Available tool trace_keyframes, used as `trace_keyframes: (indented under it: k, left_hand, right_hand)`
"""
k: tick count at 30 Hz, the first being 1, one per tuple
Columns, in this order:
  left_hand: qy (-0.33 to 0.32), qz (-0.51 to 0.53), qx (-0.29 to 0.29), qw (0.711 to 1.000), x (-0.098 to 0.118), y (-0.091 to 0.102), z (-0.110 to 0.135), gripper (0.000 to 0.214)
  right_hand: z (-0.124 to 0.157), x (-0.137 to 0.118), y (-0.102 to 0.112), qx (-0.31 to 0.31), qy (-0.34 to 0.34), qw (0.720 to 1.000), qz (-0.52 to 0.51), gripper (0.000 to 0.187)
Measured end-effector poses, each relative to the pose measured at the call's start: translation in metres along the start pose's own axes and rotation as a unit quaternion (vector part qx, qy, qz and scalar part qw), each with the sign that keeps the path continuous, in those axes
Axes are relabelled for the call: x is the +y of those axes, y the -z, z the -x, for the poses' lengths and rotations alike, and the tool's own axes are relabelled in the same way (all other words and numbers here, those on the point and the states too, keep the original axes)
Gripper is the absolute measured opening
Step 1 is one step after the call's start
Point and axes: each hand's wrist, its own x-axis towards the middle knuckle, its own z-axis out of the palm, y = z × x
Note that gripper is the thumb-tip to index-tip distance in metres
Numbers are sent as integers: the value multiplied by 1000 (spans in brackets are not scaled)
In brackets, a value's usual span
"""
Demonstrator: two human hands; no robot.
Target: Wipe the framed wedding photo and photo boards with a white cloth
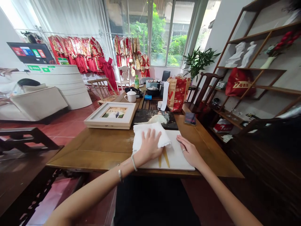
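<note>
A flat white board [175, 157] lies at the front edge of the wooden table, two tapering golden-yellow shapes on its face. Across its left and upper part is spread a white cloth [138, 133]. My left hand [150, 145] presses flat on this cloth, fingers apart, and hides part of it and of the yellow shapes. On the board's right side rests my right hand [191, 153], its fingers stretched out along the edge. Just behind the board is a dark panel [172, 121] with a pale raised decoration [160, 117], partly covered by the cloth.
A framed picture [114, 113] lies to the left on the table [105, 147]. Behind it stands a lidded white mug [131, 96]. A phone [190, 118] lies at the right, near a red-and-brown paper bag [177, 94]. Shelves [246, 69] line the right wall.
</note>
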Motion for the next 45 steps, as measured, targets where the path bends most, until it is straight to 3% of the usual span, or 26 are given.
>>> trace_keyframes:
  k: [4, 8, 12, 16, 19, 21, 24, 29, 33, 39, 45]
  left_hand:
    - [-40, -15, 6, 999, 2, -1, -24, 61]
    - [-81, -18, 4, 997, 12, -3, -21, 61]
    - [-123, -8, -13, 992, 38, 0, 13, 68]
    - [-160, 13, -77, 984, 65, 12, 60, 80]
    - [-173, 36, -103, 979, 71, 21, 75, 80]
    - [-175, 46, -94, 979, 64, 25, 68, 76]
    - [-194, 49, -77, 977, 42, 23, 35, 69]
    - [-230, 67, -121, 963, 6, 15, -34, 61]
    - [-222, 84, -140, 961, -3, 11, -67, 58]
    - [-205, 71, -124, 968, 4, 3, -77, 54]
    - [-186, 39, -73, 979, 15, -13, -51, 58]
  right_hand:
    - [1, -3, -3, 5, 2, 1000, 2, 39]
    - [0, -3, -8, 11, 3, 1000, -16, 38]
    - [0, -1, -7, -2, 4, 999, -41, 40]
    - [1, 4, -3, -9, 15, 998, -56, 43]
    - [2, 5, 0, -6, 17, 998, -55, 41]
    - [3, 4, 2, -9, 12, 999, -52, 41]
    - [3, -1, 4, -13, -4, 998, -55, 48]
    - [2, -3, 6, 6, 5, 998, -58, 60]
    - [0, -3, 1, 7, -6, 999, -45, 58]
    - [2, -3, -7, 15, -13, 1000, -8, 56]
    - [0, 0, -4, 12, -19, 998, -51, 44]
